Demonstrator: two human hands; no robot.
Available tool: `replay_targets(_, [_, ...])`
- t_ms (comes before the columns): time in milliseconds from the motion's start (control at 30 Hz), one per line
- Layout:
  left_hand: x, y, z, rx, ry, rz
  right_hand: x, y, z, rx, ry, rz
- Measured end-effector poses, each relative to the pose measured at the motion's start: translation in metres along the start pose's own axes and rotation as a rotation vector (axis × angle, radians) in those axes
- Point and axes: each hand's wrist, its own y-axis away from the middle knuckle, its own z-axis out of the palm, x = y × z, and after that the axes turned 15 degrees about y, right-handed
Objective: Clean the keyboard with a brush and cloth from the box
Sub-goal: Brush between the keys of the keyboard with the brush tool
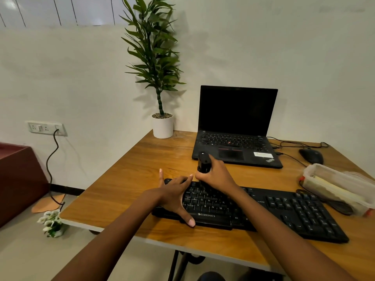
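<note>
A black keyboard lies along the front of the wooden table. My left hand rests flat on its left end with the fingers spread straight. My right hand grips a black brush by its handle, held upright, its lower end down on the keys in the upper left rows. The bristles are mostly hidden by my fingers. A clear plastic box with yellowish contents stands at the right, beyond the keyboard's far end. I cannot make out a cloth.
An open black laptop sits behind the keyboard. A mouse and cables lie to its right. A potted plant stands at the table's back left corner. A cable hangs from the wall socket at left.
</note>
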Motion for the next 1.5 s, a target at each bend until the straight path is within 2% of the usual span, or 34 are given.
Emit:
replay_targets(67, [-0.002, -0.001, 0.001, 0.005, -0.001, 0.002, -0.003, 0.005, 0.003, -0.036, -0.071, 0.005])
replay_targets(200, [-0.005, -0.004, 0.003, 0.012, 0.002, 0.027, -0.007, 0.013, 0.005, -0.216, -0.157, 0.0])
replay_targets(400, [-0.004, -0.004, 0.004, 0.013, -0.016, 0.009, -0.003, 0.001, 0.007, -0.001, 0.04, 0.037])
replay_targets(500, [-0.009, -0.007, 0.006, 0.023, -0.004, 0.036, -0.01, 0.025, 0.016, -0.062, -0.019, 0.009])
replay_targets(600, [-0.011, -0.007, 0.007, 0.019, 0.006, 0.047, -0.015, 0.026, 0.012, -0.153, -0.111, 0.058])
replay_targets(767, [-0.007, -0.004, 0.005, 0.021, 0.0, 0.031, -0.014, 0.01, 0.014, 0.001, -0.031, 0.103])
replay_targets(933, [-0.01, -0.006, 0.006, 0.012, 0.006, 0.042, -0.014, 0.029, 0.017, -0.109, -0.135, 0.048])
replay_targets(1100, [-0.008, -0.004, 0.005, 0.026, -0.005, 0.043, -0.012, 0.008, 0.014, -0.017, -0.042, 0.071])
replay_targets(1267, [-0.012, -0.006, 0.007, 0.027, -0.005, 0.052, -0.011, 0.024, 0.017, -0.113, -0.106, 0.054])
replay_targets(1400, [-0.007, -0.003, 0.005, 0.038, 0.004, 0.055, -0.016, 0.006, 0.016, -0.014, 0.041, 0.087])
replay_targets(1500, [-0.008, -0.003, 0.006, 0.032, 0.023, 0.047, -0.018, 0.017, 0.023, -0.004, 0.002, 0.095])
